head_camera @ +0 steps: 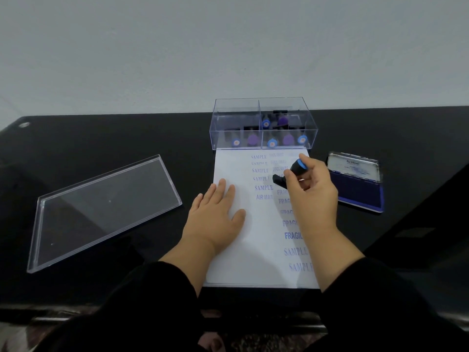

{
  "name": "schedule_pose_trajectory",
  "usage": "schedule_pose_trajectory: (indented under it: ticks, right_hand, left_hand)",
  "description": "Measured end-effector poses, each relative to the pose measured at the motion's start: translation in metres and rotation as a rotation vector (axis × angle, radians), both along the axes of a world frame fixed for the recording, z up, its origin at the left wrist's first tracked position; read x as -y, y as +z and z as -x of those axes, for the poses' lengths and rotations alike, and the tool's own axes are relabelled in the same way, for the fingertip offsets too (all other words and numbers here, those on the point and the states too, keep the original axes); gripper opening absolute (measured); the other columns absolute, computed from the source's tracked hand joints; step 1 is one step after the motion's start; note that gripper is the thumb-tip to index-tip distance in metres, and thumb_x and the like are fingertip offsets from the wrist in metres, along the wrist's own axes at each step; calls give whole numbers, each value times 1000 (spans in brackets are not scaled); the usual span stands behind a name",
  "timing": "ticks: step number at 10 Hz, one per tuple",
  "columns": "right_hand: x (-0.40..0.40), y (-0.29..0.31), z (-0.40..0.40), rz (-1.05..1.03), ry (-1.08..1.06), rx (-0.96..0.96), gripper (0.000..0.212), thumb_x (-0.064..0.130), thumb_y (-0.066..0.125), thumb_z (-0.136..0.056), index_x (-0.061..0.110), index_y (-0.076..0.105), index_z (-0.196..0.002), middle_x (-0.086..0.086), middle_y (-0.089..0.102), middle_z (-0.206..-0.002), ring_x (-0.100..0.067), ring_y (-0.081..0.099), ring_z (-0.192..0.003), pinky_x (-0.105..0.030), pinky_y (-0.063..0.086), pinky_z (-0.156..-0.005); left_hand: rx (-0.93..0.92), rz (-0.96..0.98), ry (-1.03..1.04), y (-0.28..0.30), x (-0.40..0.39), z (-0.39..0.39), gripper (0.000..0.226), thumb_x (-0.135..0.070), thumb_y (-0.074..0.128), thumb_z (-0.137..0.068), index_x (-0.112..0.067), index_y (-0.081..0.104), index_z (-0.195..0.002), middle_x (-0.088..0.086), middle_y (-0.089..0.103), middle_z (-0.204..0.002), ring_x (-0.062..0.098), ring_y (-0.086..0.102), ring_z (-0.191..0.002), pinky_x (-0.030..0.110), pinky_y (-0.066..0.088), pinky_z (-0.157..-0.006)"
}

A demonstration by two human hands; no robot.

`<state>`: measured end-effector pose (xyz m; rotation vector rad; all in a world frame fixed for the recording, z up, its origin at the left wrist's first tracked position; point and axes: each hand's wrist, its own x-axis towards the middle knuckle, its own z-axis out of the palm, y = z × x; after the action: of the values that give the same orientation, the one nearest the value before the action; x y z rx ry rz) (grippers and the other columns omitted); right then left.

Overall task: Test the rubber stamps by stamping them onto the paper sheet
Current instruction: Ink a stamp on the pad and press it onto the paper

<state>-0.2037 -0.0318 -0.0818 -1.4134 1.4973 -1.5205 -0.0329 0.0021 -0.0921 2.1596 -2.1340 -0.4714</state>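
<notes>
A white paper sheet [256, 250] lies on the black table, printed with blue SAMPLE, AIR MAIL and FRAGILE marks. My left hand [215, 214] rests flat on the sheet's left half with fingers straight. My right hand [311, 191] holds a black rubber stamp with a blue cap [295, 170], tilted, its base low over the middle of the sheet. Whether the base touches the paper is not clear. A clear box [262, 125] just behind the sheet holds several more stamps with blue and purple caps.
An open blue ink pad [357, 184] sits to the right of the sheet, its lid standing up. The clear box lid [101, 209] lies to the left on the table. A pale wall runs behind the table's back edge.
</notes>
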Motion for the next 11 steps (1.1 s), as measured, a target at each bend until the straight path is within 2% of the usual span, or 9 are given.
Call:
schedule_pose_trajectory:
  ticks: [2,7,9,10,11]
  right_hand:
    - [0,-1,0,1,-1,-29,34,18,64,-88,26,55,-119,15,55,-81,-2,54,-75,-8,44,-70]
    - [-1,-2,-1,-15,-2,-42,32,16,64,-88,26,56,-117,18,53,-80,3,53,-72,-2,42,-67]
    - [-4,6,-3,-22,39,-135,31,19,63,-89,27,56,-118,18,55,-85,2,56,-77,-9,42,-69]
    - [-3,18,11,-27,27,-193,32,20,62,-89,27,56,-120,9,59,-90,-2,57,-80,-12,42,-68]
    - [-1,25,28,-43,-15,-227,32,20,61,-90,28,55,-121,9,61,-90,-9,60,-84,-22,47,-74]
  left_hand:
    - [8,-1,-2,0,0,0,60,-46,22,-101,-28,-2,-152,-8,-15,-158,8,-13,-145,30,-9,-117]
    - [1,9,5,-2,0,0,60,-46,23,-100,-28,-1,-152,-10,-14,-158,7,-12,-145,29,-9,-116]
    - [4,2,5,-2,0,0,59,-46,23,-101,-28,-1,-152,-9,-14,-158,8,-12,-145,30,-9,-116]
    - [10,2,1,-1,-1,-2,60,-46,22,-101,-27,-1,-152,-8,-14,-158,8,-12,-145,30,-9,-116]
    - [18,-3,-2,-1,-2,-2,60,-46,20,-101,-27,-3,-152,-8,-15,-158,9,-13,-145,30,-9,-116]
